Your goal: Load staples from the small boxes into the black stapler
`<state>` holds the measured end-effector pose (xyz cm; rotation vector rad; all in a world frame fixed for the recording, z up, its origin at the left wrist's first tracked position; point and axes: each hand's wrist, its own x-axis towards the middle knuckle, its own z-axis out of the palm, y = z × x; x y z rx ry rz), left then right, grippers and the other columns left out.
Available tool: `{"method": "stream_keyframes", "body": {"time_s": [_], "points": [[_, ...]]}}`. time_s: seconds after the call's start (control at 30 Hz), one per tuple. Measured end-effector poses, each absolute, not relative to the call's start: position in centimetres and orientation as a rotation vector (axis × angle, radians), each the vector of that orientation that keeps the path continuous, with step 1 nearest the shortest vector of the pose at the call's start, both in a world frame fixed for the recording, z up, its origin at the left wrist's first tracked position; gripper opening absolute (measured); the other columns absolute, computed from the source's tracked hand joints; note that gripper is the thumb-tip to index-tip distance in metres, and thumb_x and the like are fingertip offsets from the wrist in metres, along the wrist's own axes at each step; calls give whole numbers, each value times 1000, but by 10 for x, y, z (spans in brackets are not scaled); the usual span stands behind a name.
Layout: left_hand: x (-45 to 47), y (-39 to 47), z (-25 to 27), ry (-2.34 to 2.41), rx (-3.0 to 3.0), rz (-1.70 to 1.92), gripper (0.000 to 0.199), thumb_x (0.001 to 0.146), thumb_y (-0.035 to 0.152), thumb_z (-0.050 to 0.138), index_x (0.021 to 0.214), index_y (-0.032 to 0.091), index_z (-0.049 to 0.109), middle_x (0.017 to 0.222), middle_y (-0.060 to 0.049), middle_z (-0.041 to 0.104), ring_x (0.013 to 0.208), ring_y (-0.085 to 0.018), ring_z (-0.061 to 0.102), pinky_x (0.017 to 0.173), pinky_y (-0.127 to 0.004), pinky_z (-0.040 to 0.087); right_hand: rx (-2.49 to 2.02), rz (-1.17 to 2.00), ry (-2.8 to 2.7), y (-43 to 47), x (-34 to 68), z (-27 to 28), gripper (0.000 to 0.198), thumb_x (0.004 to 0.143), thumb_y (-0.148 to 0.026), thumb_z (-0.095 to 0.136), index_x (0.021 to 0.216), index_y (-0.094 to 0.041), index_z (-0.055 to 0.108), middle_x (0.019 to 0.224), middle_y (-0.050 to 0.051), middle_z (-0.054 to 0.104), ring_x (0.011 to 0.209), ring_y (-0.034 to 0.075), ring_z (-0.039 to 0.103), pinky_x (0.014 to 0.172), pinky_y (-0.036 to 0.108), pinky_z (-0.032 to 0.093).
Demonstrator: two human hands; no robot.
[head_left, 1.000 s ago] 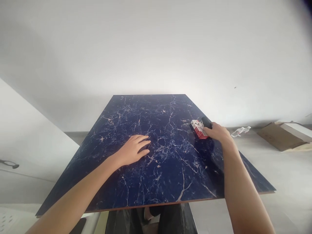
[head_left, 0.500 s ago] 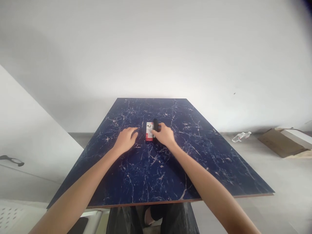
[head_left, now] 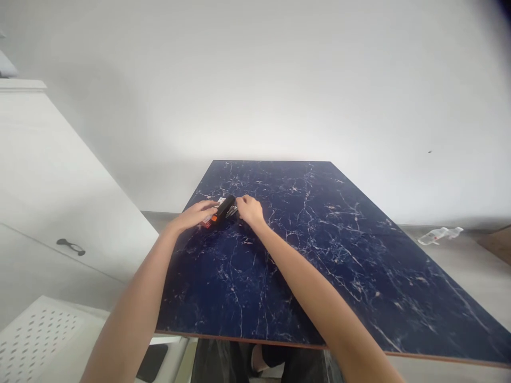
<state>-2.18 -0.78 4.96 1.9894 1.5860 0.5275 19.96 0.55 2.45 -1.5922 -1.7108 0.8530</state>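
On the left part of the blue marbled tabletop, a small red-and-white box lies tilted beside a black cylinder-like object with an orange patch at its near end. My left hand grips the box from the left, its fingertips reaching the black object. Just right of the black object's far end is my right hand, its fingers curled in. Whatever lies between those right fingers is hidden. Some thin pale marks show between the black object and my right hand; I cannot make out what they are.
A white cabinet with a dark handle stands left of the table. Below it is a white perforated piece. Clear plastic bottles and a cardboard box lie on the floor at right, by the wall.
The view has turned left. The box and black object have moved left across the table and now lie slanted. My left hand, empty before, has come onto the box; my right hand has slid off it.
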Motion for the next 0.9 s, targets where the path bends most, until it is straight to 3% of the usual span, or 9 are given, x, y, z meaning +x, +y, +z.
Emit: {"method": "stream_keyframes", "body": {"time_s": [0.1,0.23,0.4,0.57,0.7,0.77,0.9], "points": [[-30,-11,54,1408,1934,466,62,84,61,68,138,30,65,145,-8,60,114,-31,67,89,-36,55,-1471,867,-1797,24,211,20,42,90,-13,49,128,-22,66,129,6,72,123,22,65,107,33,47],[-34,-9,51,1348,1928,422,60,83,62,69,131,27,70,144,-11,59,95,-26,71,79,-37,57,-1323,957,-1916,35,217,9,46,83,-5,53,118,-25,73,123,1,75,117,19,67,106,29,47],[-38,-5,45,1407,2041,389,57,86,66,65,130,32,71,165,-8,35,117,-32,65,91,-40,57,-1366,997,-1842,46,222,-2,39,92,-12,50,125,-19,70,121,7,75,95,16,74,92,27,56],[-23,-8,40,1478,2322,453,55,82,65,69,120,27,76,158,-9,46,140,-39,47,110,-49,47,-1434,947,-1786,56,230,-9,35,95,-14,48,121,-17,71,114,7,77,83,11,75,83,20,57],[-15,-9,39,1532,2442,515,43,84,57,69,110,25,79,154,-8,50,139,-38,47,113,-52,44,-1453,861,-1921,59,250,-2,36,92,-10,48,115,-18,74,103,6,79,82,14,75,83,23,57],[-16,-8,39,1535,2438,524,43,85,56,67,112,24,78,152,-9,52,138,-37,49,112,-51,45,-1420,818,-2048,58,260,5,36,89,-8,49,111,-19,76,101,5,79,87,16,74,84,25,56],[-18,-7,37,1552,2424,526,44,85,54,65,116,24,77,149,-10,55,136,-37,50,111,-52,46,-1310,680,-2292,50,265,17,41,80,-3,55,105,-25,78,118,5,75,107,23,68,96,30,49]]}}
